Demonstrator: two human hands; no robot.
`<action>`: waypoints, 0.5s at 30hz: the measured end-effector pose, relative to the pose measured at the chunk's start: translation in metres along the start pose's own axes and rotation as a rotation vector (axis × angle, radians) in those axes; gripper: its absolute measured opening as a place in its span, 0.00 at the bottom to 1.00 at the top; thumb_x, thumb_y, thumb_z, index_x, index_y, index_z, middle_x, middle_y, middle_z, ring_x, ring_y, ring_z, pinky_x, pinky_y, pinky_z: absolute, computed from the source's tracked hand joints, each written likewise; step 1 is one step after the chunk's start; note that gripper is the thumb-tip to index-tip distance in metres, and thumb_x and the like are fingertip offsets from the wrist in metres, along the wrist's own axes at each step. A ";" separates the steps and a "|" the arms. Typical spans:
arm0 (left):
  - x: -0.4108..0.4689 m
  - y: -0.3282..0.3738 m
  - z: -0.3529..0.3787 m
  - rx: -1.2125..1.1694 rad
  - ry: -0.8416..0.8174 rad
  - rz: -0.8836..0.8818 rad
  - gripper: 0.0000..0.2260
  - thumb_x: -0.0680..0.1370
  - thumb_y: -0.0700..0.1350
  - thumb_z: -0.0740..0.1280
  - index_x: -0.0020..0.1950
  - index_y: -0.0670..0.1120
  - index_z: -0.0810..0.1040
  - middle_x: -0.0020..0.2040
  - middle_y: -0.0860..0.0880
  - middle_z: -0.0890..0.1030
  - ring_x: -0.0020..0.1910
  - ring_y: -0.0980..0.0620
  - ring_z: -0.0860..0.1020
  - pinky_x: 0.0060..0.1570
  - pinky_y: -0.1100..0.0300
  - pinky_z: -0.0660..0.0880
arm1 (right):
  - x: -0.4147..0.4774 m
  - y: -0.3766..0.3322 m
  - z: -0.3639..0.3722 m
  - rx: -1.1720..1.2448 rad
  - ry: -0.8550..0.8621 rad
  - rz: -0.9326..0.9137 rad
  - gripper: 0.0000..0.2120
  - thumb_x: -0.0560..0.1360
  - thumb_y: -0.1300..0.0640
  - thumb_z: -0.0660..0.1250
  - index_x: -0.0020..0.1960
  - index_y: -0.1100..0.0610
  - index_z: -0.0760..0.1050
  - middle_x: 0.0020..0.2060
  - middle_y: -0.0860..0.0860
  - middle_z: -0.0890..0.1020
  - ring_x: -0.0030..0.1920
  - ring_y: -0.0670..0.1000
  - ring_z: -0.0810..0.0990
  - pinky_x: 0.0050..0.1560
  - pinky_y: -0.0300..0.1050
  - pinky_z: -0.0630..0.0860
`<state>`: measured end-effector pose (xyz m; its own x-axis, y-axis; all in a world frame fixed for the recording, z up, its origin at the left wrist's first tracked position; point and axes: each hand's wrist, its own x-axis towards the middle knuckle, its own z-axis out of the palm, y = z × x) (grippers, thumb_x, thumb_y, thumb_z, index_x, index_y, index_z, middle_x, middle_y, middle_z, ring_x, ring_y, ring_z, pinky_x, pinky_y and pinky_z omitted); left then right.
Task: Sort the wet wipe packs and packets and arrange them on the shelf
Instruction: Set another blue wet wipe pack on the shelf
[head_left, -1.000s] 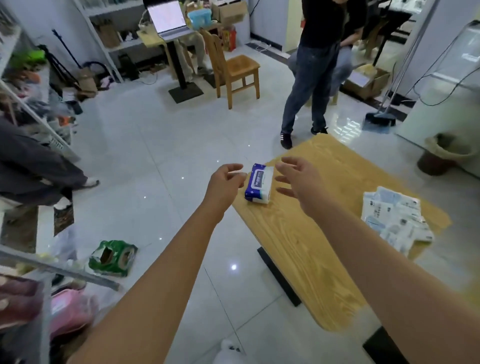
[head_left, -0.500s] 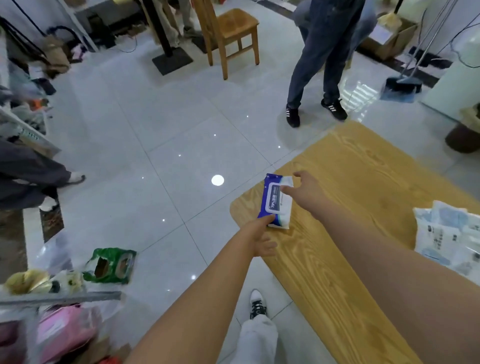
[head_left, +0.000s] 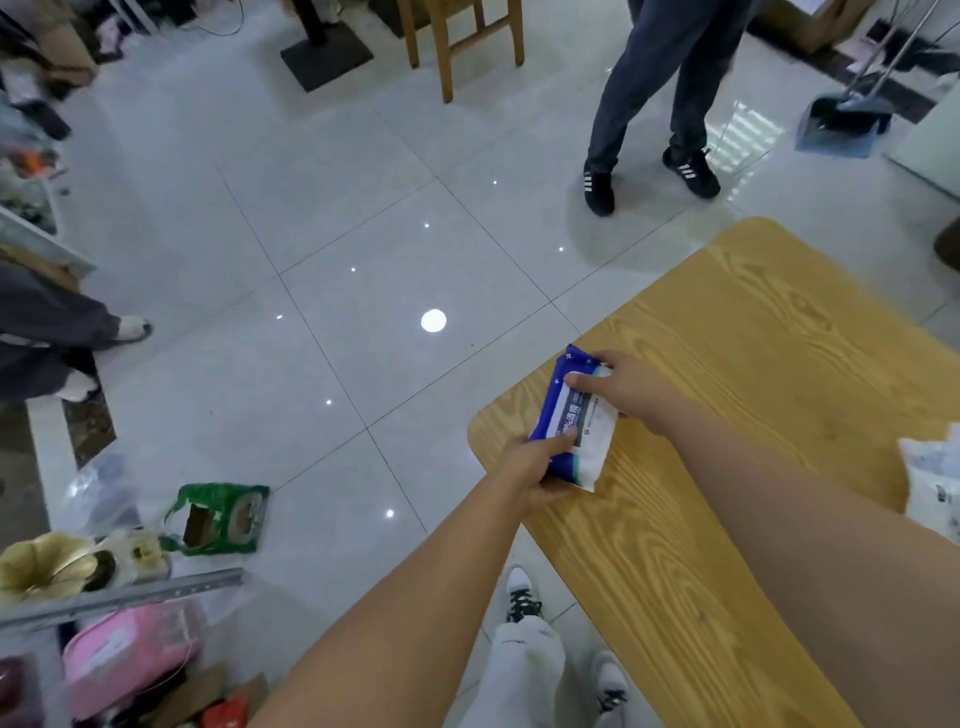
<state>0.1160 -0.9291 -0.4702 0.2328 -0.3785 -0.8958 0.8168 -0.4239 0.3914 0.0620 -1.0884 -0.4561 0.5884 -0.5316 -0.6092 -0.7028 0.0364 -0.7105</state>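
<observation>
A blue and white wet wipe pack (head_left: 577, 423) lies near the left corner of the wooden table (head_left: 753, 364). My left hand (head_left: 535, 467) grips its near end, thumb on top. My right hand (head_left: 626, 387) holds its far end, fingers curled over the top. At the right edge of the view lie white wet wipe packets (head_left: 935, 486), partly cut off. The shelf (head_left: 119, 597) shows at the lower left as a grey metal rail with clutter under it.
A person in dark trousers (head_left: 660, 93) stands on the tiled floor beyond the table. Another person's legs (head_left: 57, 332) reach in from the left. A green bag (head_left: 221, 517) lies on the floor. A wooden chair (head_left: 462, 31) and a dustpan (head_left: 847, 122) stand further back.
One second ago both hands hovered beside the pack without touching it. Since then they have closed on its two ends. The view has tilted downward and nearer.
</observation>
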 end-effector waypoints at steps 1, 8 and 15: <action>-0.003 0.002 -0.002 -0.009 -0.004 0.049 0.27 0.72 0.44 0.77 0.67 0.42 0.72 0.59 0.41 0.82 0.53 0.42 0.83 0.41 0.47 0.83 | -0.006 -0.003 -0.004 0.044 0.002 -0.015 0.25 0.73 0.48 0.74 0.67 0.54 0.73 0.56 0.53 0.83 0.50 0.51 0.84 0.47 0.46 0.80; -0.093 0.042 -0.014 0.001 0.072 0.441 0.29 0.69 0.45 0.79 0.66 0.49 0.70 0.61 0.45 0.79 0.57 0.45 0.81 0.53 0.47 0.81 | -0.079 -0.079 -0.028 0.230 -0.022 -0.238 0.19 0.73 0.50 0.74 0.60 0.57 0.77 0.50 0.53 0.85 0.45 0.50 0.85 0.35 0.38 0.80; -0.248 0.041 -0.066 -0.030 0.327 0.780 0.29 0.70 0.47 0.78 0.66 0.49 0.69 0.58 0.51 0.79 0.52 0.53 0.79 0.42 0.62 0.77 | -0.177 -0.178 0.015 0.226 -0.222 -0.490 0.21 0.74 0.49 0.73 0.61 0.56 0.72 0.52 0.53 0.82 0.51 0.53 0.83 0.47 0.46 0.82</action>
<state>0.1267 -0.7985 -0.2458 0.8727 -0.2950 -0.3890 0.3713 -0.1163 0.9212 0.0894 -0.9882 -0.2269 0.9102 -0.3429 -0.2323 -0.2389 0.0235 -0.9708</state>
